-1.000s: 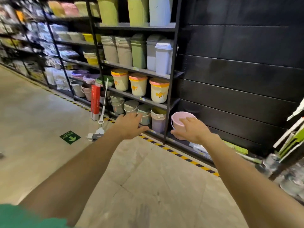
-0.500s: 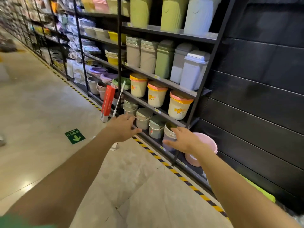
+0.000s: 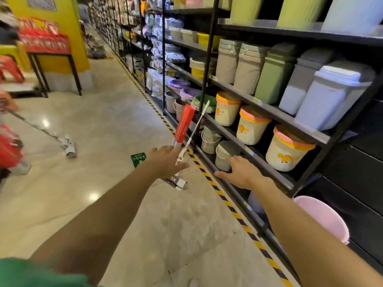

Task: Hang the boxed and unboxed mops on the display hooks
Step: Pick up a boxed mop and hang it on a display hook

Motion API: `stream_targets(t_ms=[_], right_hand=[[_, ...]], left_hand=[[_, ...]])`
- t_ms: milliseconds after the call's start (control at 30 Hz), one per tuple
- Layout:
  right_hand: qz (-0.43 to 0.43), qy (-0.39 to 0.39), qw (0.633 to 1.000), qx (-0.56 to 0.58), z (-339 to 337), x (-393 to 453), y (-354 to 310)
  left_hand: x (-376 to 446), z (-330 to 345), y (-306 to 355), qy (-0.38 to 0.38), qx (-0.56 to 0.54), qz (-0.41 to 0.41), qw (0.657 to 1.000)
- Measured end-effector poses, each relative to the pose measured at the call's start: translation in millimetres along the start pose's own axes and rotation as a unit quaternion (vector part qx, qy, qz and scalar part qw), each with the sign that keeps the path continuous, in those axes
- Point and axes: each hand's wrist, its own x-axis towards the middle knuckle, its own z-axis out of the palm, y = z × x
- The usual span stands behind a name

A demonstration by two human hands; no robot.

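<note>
A red boxed mop (image 3: 184, 125) leans upright against the black shelving (image 3: 257, 105). Right beside it leans an unboxed white mop (image 3: 196, 126), its flat head (image 3: 176, 182) resting on the floor. My left hand (image 3: 165, 162) reaches out with relaxed fingers just in front of the two mops' lower ends and holds nothing. My right hand (image 3: 240, 171) is spread open, fingers straight, near the lower shelf edge to the right of the mops. No display hooks show in this view.
Shelves hold lidded buckets (image 3: 288, 148) and bins (image 3: 331, 94). A pink basin (image 3: 323, 216) sits low at the right. Another mop (image 3: 62, 139) lies on the floor at the left beside a blurred person (image 3: 8, 141). A green exit sticker (image 3: 138, 159) marks the floor; yellow-black tape (image 3: 234, 212) edges the shelving.
The view has swung left and moved closer along the aisle. Both hands now reach nearer the leaning mops, the left hand almost at their lower ends. The floor mop at left has come into view.
</note>
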Motion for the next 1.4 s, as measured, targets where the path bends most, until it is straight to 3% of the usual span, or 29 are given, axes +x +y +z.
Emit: stream_targets(t_ms=[333, 667, 900, 1400], right_hand=[[-0.087, -0.019, 0.996, -0.019, -2, 191, 17], [-0.131, -0.049, 0.99, -0.003, -8, 322, 13], [-0.156, -0.059, 0.986, 0.009, -2, 405, -10], [-0.127, -0.068, 0.99, -0.008, -32, 632, -85]], left_hand=[[125, 16, -45, -0.037, -0.003, -0.107, 0.994], [222, 17, -86, -0.056, -0.002, -0.144, 0.988], [277, 36, -141, -0.091, 0.012, -0.148, 0.985], [466, 39, -303, -0.081, -0.007, -0.128, 0.988]])
